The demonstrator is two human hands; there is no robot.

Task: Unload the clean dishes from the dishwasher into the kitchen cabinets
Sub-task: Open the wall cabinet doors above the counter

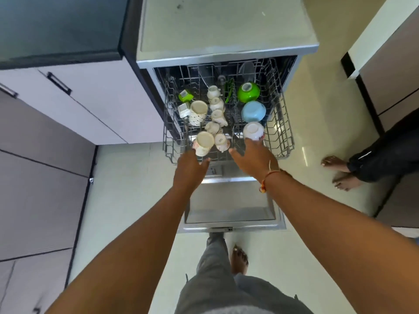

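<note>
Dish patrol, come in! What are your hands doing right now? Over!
Left hand open at the white upside-down mug; right hand open at the white patterned bowl. Wire dishwasher rack full. Nothing in the way.

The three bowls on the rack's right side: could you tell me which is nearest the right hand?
The white bowl: it sits at the rack's front, touching the right hand.

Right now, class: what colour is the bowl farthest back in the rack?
Bright green bowl, seen in the head view.
</note>
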